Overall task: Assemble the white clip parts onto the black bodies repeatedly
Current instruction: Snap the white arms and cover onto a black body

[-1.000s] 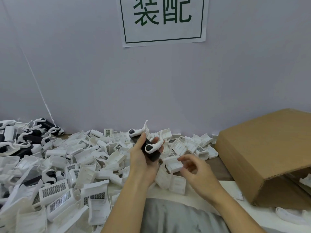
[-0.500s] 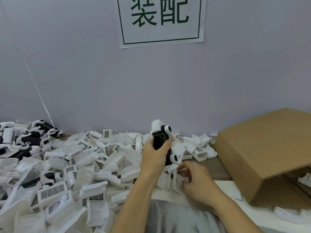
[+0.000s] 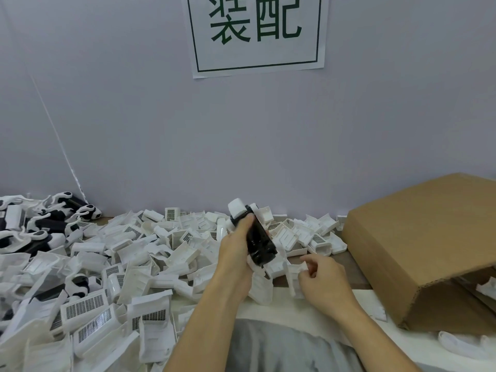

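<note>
Hands meet near the table's middle, and we describe them in turn. Our left hand (image 3: 236, 253) is curled round a black body (image 3: 260, 241), thumb pressed along its upper side, holding it tilted with a white cap (image 3: 237, 209) at the far end, above the thumb, and the dark end pointing down toward our right hand (image 3: 322, 280). That right hand sits just below and to the right of the body, apart from it, its fingers bent and pinching a white clip (image 3: 296, 275) that lies at the near edge of the pile (image 3: 150, 253). The pile of loose white clips spreads from the table's middle across to its left edge and back to the wall (image 3: 268, 146). At the far left corner we see a cluster of finished units (image 3: 45, 224), black with white parts, lying on their sides. A cardboard box (image 3: 418, 245) rests on its side along the right edge, its open mouth facing us, with white parts (image 3: 485, 289) partly visible inside. A sign (image 3: 256, 33) with green characters hangs on the wall above. Grey cloth (image 3: 281, 347) covers our lap at the near edge.
</note>
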